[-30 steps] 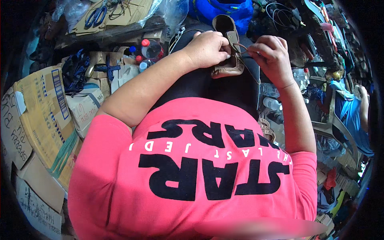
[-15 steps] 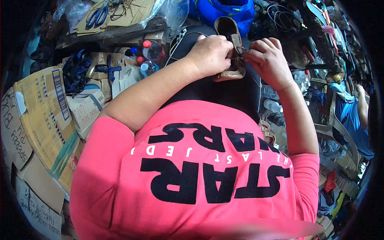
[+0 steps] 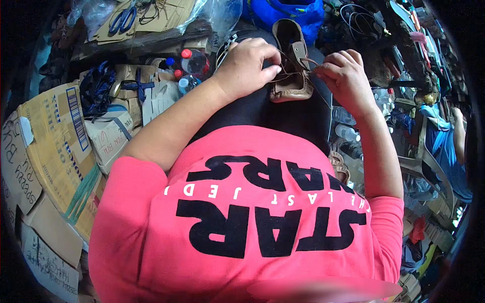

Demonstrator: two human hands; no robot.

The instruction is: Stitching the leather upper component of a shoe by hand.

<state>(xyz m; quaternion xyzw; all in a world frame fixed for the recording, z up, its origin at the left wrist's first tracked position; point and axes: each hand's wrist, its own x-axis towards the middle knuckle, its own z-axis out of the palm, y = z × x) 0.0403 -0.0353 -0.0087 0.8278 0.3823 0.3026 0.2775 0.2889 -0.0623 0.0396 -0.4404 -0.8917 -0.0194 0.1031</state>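
Note:
A brown leather moccasin-style shoe rests on my dark-trousered lap, its opening facing up. My left hand is closed beside the shoe, thumb and fingers curled together. Thin strands of lace run from the shoe toward those fingertips. On the other side, my right hand pinches the brown leather lace, which bends out from the eyelet area. The shoe's tongue stands up between my two hands. Both hands are apart from the shoe's body.
Bottles with red and blue caps stand left of my knee. Scissors lie on cardboard at the far left. Cardboard boxes line the left side. A blue bag sits beyond the shoe. Another person's arm shows at right.
My left hand has moved left, away from the shoe, drawing strands of lace out. My right hand has shifted slightly right, and more of the shoe's toe and lacing shows.

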